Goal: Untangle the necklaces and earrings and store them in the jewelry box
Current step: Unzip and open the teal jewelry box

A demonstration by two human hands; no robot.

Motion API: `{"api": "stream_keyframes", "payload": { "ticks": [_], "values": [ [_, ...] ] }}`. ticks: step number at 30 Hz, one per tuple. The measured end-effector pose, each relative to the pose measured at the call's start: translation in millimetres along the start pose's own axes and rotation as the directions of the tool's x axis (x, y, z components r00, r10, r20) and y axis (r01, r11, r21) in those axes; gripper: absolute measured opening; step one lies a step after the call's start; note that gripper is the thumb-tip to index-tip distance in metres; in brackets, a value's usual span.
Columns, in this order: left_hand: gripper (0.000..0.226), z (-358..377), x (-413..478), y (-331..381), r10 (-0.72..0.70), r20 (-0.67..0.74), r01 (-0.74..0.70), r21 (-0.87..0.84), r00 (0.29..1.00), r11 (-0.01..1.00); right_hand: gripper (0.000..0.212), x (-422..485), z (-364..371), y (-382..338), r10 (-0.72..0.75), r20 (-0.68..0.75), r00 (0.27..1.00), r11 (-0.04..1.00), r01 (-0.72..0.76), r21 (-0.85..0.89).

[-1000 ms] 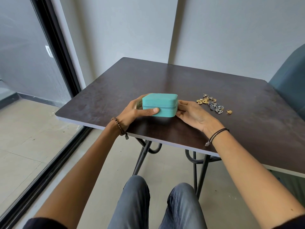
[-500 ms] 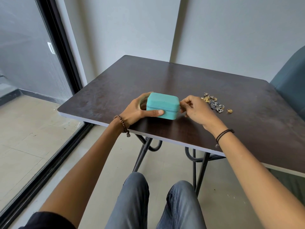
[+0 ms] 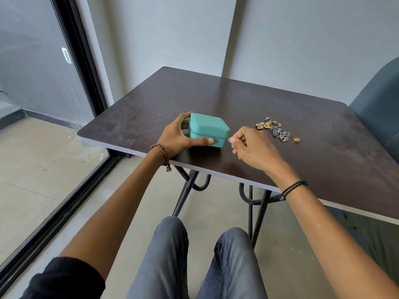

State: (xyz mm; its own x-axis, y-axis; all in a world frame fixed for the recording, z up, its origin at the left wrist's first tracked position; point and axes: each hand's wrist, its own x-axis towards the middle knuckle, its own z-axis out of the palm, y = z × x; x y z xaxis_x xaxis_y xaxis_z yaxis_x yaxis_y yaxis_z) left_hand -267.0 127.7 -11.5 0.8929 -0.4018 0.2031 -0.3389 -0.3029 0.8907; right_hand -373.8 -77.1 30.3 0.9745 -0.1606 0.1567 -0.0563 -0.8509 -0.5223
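Dark wooden table [image 3: 237, 100], grey wall behind, glass door off to the left. Teal box [image 3: 208, 128] sits zipped shut near the front edge. Holding it: left hand [image 3: 174, 137] grips from the left side, thumb flat along the front face, fingers wrapped round the back. At the front right corner the right hand [image 3: 252, 147] pinches the zip pull [image 3: 228, 139]. Just beyond that hand lies the jewelry pile [image 3: 273, 129], with one loose gold piece [image 3: 296, 139] beside it.

Risks, as I judge them: a tug on the zip could drag the box over the edge if the left grip slackens. Zip may snag rounding the corner. A wide sweep of the right hand could scatter the pile.

Hidden: box interior, zip track on the far sides, left fingertips. Pile too small to tell chains from earrings, or how tangled
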Motion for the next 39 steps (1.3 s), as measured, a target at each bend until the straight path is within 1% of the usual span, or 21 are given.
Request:
{"api": "stream_keyframes", "payload": {
  "ticks": [4, 6, 9, 12, 14, 18, 22, 24, 27, 30, 32, 34, 36, 39],
  "values": [
    [0.092, 0, 0, -1, -0.007, 0.003, 0.008, -0.02, 1.0, 1.0, 0.015, -5, 2, -15, -0.012, 0.019, 1.0, 1.0, 0.012, -0.002],
    [0.095, 1, -1, -2, -0.002, 0.004, 0.002, -0.028, 1.0, 1.0, 0.014, -6, 5, -25, -0.023, 0.014, 1.0, 0.999, 0.023, 0.024],
    [0.101, 0, -2, -2, -0.004, 0.015, 0.005, -0.035, 1.0, 0.999, 0.008, -8, 10, -40, -0.05, -0.043, 0.998, 0.996, 0.053, 0.076],
    [0.096, -1, -2, -4, -0.014, 0.026, 0.015, -0.031, 1.0, 0.999, 0.007, -8, 14, -47, -0.091, -0.122, 0.988, 0.99, 0.103, 0.095],
    [0.096, -2, -1, -5, -0.023, 0.031, 0.024, -0.035, 0.999, 0.999, 0.008, -8, 14, -48, -0.117, -0.136, 0.984, 0.987, 0.13, 0.09],
    [0.112, -5, 0, -7, -0.031, 0.072, 0.033, -0.026, 0.997, 0.999, 0.009, -9, 10, -45, -0.178, -0.044, 0.983, 0.983, 0.179, 0.032],
    [0.105, -4, 0, -7, -0.02, 0.057, 0.019, 0.017, 0.998, 1.0, 0.013, -5, 4, -44, -0.248, 0.018, 0.969, 0.967, 0.249, -0.046],
    [0.106, -5, 0, -6, -0.018, 0.062, 0.018, 0.009, 0.998, 1.0, 0.012, -1, 2, -44, -0.316, 0.058, 0.947, 0.936, 0.321, -0.142],
    [0.111, -8, 1, -8, -0.024, 0.106, 0.028, -0.031, 0.994, 0.999, 0.013, 2, 0, -48, -0.44, 0.115, 0.891, 0.822, 0.451, -0.347],
    [0.115, -8, 0, -9, -0.022, 0.134, 0.031, -0.067, 0.991, 0.997, 0.014, 2, 0, -53, -0.52, 0.158, 0.839, 0.722, 0.531, -0.444],
    [0.116, -6, -2, -8, -0.016, 0.11, 0.024, -0.071, 0.994, 0.997, 0.01, 2, 4, -58, -0.566, 0.192, 0.802, 0.643, 0.575, -0.506],
    [0.117, -5, -4, -7, 0.005, 0.096, 0.001, -0.056, 0.995, 0.998, 0.012, 2, 6, -64, -0.599, 0.221, 0.77, 0.584, 0.609, -0.537],
    [0.117, -5, -4, -7, 0.03, 0.103, -0.027, -0.033, 0.994, 0.999, 0.015, 4, 6, -75, -0.583, 0.246, 0.774, 0.597, 0.614, -0.516],
    [0.114, -5, -3, -8, 0.043, 0.086, -0.044, 0.017, 0.995, 0.999, 0.022, 15, 6, -91, -0.553, 0.205, 0.807, 0.694, 0.583, -0.422]
  ]
}}
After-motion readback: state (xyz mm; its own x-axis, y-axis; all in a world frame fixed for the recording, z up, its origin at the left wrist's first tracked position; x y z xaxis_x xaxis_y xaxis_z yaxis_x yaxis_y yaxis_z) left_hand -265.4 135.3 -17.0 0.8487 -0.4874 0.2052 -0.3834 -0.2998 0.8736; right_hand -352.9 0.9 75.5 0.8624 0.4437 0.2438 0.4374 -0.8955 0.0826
